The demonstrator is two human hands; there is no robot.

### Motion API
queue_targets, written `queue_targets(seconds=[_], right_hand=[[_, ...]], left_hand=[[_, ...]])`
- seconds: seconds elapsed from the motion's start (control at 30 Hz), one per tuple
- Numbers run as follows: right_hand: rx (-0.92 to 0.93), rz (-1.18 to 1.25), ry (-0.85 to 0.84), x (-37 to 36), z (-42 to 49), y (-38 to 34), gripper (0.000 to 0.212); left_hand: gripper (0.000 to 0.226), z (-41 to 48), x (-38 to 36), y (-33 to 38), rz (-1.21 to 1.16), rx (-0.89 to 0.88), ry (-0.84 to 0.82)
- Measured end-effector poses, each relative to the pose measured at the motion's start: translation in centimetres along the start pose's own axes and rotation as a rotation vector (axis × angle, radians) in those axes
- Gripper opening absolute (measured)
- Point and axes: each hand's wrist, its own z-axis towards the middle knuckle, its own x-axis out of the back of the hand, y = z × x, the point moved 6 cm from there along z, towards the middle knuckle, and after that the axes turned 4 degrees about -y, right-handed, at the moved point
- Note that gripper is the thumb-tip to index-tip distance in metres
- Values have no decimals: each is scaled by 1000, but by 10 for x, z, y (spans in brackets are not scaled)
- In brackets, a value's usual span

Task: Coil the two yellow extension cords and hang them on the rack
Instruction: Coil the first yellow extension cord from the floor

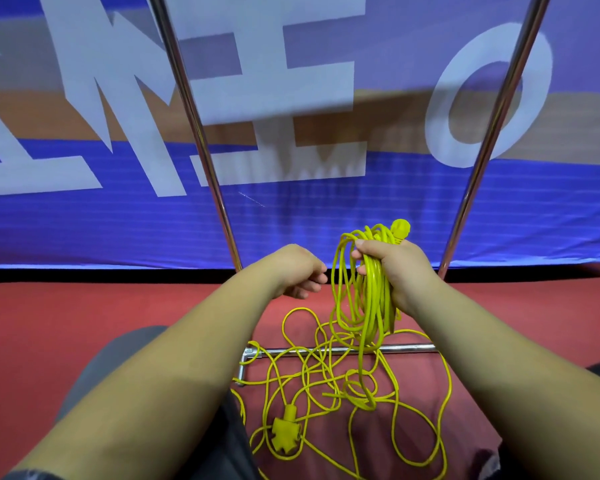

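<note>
Gripping a coiled yellow cord tight in the right hand. Hanging loops below that grip. Curling the left hand loosely beside it, holding nothing.

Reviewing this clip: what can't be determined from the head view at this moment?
- Top of the rack: both poles run off the upper edge, so no hanging bar shows.
- Cord count: the loose cord on the floor is tangled, so whether it is one cord or two is unclear.
- Left hand: its curled fingers face away, so whether it pinches a strand is unclear.
- Coil: the right hand covers where the loops gather.
</note>
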Motion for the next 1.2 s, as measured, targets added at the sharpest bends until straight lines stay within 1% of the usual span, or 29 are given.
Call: queue_targets(seconds=[0.07, 0.17, 0.27, 0.33, 0.4, 0.5, 0.53, 0.6, 0.63, 0.77, 0.87, 0.93, 1.03, 1.1, 1.2], right_hand=[[-9, 82, 5, 2, -1, 0, 13], [-7, 106, 30, 6, 0, -5, 10], [-13, 162, 32, 9, 3, -10, 11], [-17, 199, 42, 9, 5, -12, 10], [-21, 226, 54, 10, 6, -12, 11], [-17, 245, 61, 11, 10, -11, 13], [-22, 261, 65, 11, 11, -11, 13], [-29, 297, 68, 12, 12, -13, 13], [-28, 312, 67, 12, 12, -15, 12], [-12, 329, 60, 14, 12, -23, 11], [-25, 423, 4, 16, 14, -29, 10], [-53, 514, -45, 17, 14, -33, 12], [-68, 560, -83, 19, 13, -41, 14], [-70, 594, -108, 19, 13, -44, 13], [-83, 647, -123, 23, 14, -46, 19]], left_hand=[[20, 1, -11, -14, 155, 57, -87], [34, -1, -41, -39, 423, 107, -345], [56, -4, -70, -52, 579, 48, -526], [62, -6, -82, -51, 598, 0, -579], [62, 1, -88, -54, 591, -36, -584], [67, 8, -92, -61, 564, -60, -558], [62, 10, -92, -63, 563, -74, -560], [38, 14, -96, -67, 560, -91, -600], [33, 15, -98, -68, 563, -105, -619], [37, 15, -107, -69, 573, -180, -662], [32, 19, -111, -80, 798, -220, -655], [33, 23, -114, -99, 919, -185, -698], [38, 30, -110, -124, 1012, -107, -659], [40, 34, -106, -134, 1026, -61, -632], [41, 36, -97, -138, 1114, -58, -573]])
